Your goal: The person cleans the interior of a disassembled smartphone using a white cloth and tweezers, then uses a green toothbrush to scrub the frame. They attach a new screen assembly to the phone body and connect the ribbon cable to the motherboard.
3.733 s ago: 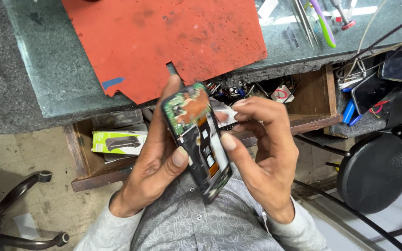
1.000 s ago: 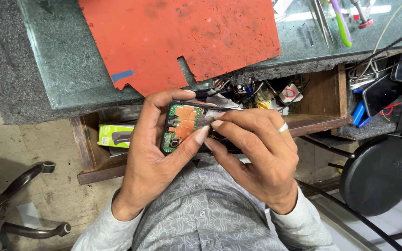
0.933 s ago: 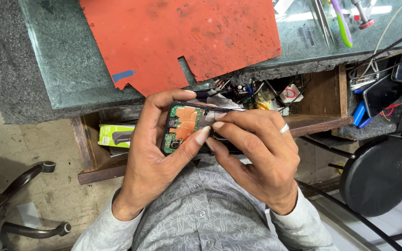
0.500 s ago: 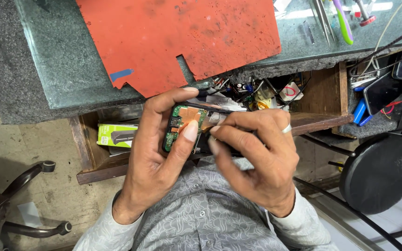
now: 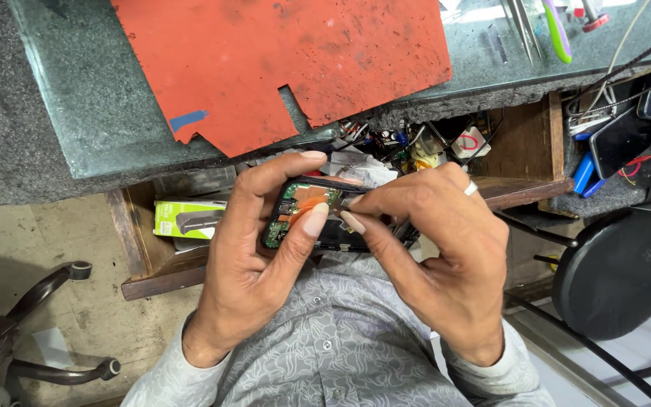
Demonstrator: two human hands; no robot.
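Currently your left hand point(image 5: 246, 271) grips the opened phone point(image 5: 307, 215) over your lap, thumb pressed on its board. Your right hand point(image 5: 438, 256) pinches closed at the phone's edge — whether it holds a tool, you cannot tell. Back cover is already off, green board and orange flex exposed; internals appear still seated, so the teardown looks early. Around: red mat point(image 5: 288, 64) on the glass bench point(image 5: 84, 90), cluttered open drawer point(image 5: 525, 143) just beyond the phone, green box point(image 5: 186, 218) — black stool point(image 5: 615, 283) to your right.
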